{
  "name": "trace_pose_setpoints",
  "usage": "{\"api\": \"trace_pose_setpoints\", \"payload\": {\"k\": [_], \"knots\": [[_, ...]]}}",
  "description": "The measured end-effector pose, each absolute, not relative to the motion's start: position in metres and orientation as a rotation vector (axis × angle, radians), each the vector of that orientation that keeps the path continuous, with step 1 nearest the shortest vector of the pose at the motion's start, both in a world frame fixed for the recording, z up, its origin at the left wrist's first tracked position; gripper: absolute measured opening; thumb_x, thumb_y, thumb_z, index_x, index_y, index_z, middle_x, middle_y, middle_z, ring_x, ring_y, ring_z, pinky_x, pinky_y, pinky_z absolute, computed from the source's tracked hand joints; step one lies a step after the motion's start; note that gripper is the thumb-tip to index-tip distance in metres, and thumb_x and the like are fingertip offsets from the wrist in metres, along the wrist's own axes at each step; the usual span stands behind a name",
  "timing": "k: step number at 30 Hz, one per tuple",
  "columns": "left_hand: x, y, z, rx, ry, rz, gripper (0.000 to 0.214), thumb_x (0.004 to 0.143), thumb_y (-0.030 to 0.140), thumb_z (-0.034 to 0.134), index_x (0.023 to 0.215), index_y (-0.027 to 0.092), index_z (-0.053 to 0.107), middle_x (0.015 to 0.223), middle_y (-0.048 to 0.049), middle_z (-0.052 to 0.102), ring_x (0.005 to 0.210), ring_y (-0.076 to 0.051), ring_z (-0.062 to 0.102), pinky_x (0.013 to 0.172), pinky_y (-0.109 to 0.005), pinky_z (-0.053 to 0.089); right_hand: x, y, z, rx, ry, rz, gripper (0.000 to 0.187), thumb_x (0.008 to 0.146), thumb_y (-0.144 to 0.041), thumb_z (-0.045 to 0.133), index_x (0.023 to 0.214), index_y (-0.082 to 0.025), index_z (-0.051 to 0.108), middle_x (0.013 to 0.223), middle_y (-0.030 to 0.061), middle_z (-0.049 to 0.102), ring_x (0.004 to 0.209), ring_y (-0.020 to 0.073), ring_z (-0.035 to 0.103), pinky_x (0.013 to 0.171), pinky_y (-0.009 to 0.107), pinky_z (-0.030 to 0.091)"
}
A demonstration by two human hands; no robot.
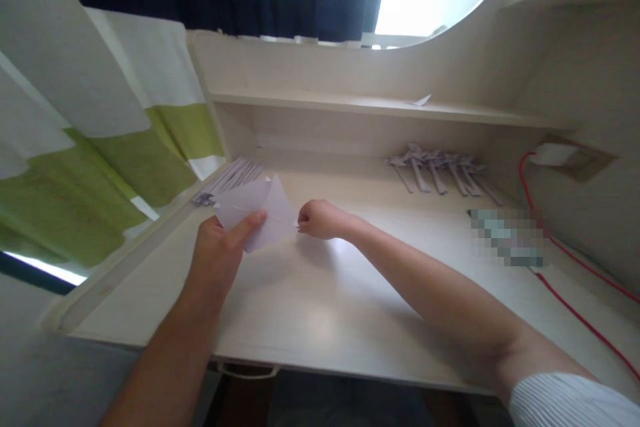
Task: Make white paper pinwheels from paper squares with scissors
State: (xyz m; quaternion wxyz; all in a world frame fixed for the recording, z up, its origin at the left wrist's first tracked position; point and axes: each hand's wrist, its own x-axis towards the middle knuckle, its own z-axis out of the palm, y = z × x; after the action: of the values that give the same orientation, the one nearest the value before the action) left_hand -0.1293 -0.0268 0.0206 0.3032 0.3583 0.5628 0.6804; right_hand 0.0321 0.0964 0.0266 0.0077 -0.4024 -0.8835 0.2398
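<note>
A folded sheet of white paper [273, 213] is held up above the desk between my two hands. My left hand [220, 240] grips its left side, the thumb lying flat across the near face. At the paper's right corner, my right hand [320, 219] is closed with its fingertips pinched on the tip. A crease runs across the sheet, and one flap stands up at its top. Behind the paper to the left lies a bundle of thin folded paper strips [235, 177], partly covered by the sheet.
Several folded paper pieces with stick-like stems [440, 167] lie at the back right. A phone-like object, blurred out [507, 237], rests on the right with a red cable [575, 313]. A paper scrap [423, 101] sits on the shelf [320, 103]. Curtains [100, 127] hang left.
</note>
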Motion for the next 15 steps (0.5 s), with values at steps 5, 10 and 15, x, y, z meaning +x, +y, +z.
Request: {"api": "trace_pose_setpoints", "payload": {"k": [5, 10, 15], "knots": [[-0.099, -0.047, 0.011, 1.039, 1.524, 1.569, 0.045, 0.063, 0.043, 0.092, 0.095, 0.013, 0.082, 0.091, -0.0103, 0.083, 0.079, -0.025, 0.076, 0.072, -0.032, 0.059, 0.099, 0.067, 0.034, -1.257, -2.408, 0.907, 0.009, 0.087, -0.020, 0.069, 0.080, -0.015, 0.072, 0.064, -0.0001, 0.066, 0.061, 0.0140, 0.064, 0.055, 0.023, 0.046], [-0.063, -0.070, 0.015, 1.179, 1.545, 1.360, 0.045, 0.064, 0.048, 0.090, 0.092, 0.013, 0.083, 0.089, -0.0103, 0.084, 0.079, -0.029, 0.077, 0.071, -0.033, 0.058, 0.151, 0.034, 0.044, -1.171, -2.044, 1.022, 0.004, 0.081, -0.019, 0.063, 0.077, -0.017, 0.065, 0.061, -0.0023, 0.061, 0.054, 0.0121, 0.061, 0.046, 0.020, 0.043], [-0.029, -0.104, 0.030, 1.283, 1.519, 1.282, 0.045, 0.066, 0.049, 0.089, 0.092, 0.014, 0.083, 0.089, -0.0088, 0.084, 0.081, -0.030, 0.078, 0.070, -0.032, 0.059, 0.186, -0.011, 0.053, -0.990, -1.766, 1.129, 0.014, 0.082, -0.017, 0.050, 0.083, -0.018, 0.065, 0.062, -0.0037, 0.055, 0.057, 0.0106, 0.057, 0.053, 0.020, 0.054]]}}
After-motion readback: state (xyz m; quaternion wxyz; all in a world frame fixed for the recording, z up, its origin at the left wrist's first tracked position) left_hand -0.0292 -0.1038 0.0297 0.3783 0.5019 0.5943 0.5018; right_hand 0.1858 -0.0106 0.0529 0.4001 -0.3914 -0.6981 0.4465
